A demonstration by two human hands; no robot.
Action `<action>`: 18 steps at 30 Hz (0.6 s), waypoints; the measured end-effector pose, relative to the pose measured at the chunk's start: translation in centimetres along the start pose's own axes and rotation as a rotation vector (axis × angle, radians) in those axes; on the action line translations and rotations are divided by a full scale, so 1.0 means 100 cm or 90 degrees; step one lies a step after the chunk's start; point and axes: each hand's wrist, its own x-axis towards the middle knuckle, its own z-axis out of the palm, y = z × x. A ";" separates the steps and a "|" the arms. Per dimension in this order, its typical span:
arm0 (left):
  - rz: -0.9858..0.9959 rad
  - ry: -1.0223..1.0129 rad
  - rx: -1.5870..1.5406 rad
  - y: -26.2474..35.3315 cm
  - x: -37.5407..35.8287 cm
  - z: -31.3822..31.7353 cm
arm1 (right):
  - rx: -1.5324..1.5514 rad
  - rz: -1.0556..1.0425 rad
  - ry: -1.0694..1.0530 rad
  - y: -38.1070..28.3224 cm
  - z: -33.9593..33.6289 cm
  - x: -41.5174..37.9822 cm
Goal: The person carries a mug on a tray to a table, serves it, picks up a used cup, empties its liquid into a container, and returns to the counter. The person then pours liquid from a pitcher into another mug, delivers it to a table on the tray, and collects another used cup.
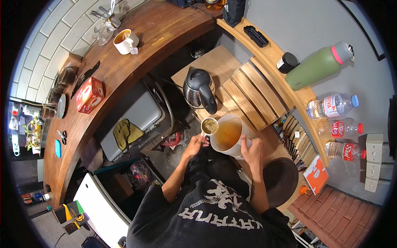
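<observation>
Pitcher of translucent plastic (245, 129), amber liquid (229, 134) inside, on the wearer's side of the black-and-steel kettle (197, 93)! Right hand (252, 149) grips its side, wise: likely heavy, sloshing. Left hand (197, 144) holds a small, round, pale-rimmed cup (210, 125).

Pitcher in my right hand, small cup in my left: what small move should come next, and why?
Probably ease the small cup in your left hand inward over the pitcher, while your right hand steadies it. The cup holds something greenish-brown and sits by the pitcher's rim, so any drip could then land inside.
</observation>
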 end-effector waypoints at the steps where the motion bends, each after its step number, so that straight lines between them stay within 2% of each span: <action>1: 0.001 -0.002 0.003 0.000 0.000 0.000 | 0.005 0.002 0.000 0.002 0.002 0.000; 12: 0.010 0.000 0.021 -0.004 0.000 -0.004 | 0.007 0.028 0.010 -0.003 -0.002 -0.001; 18: 0.035 -0.007 0.054 0.007 -0.005 -0.002 | -0.015 -0.016 0.053 0.005 -0.013 -0.004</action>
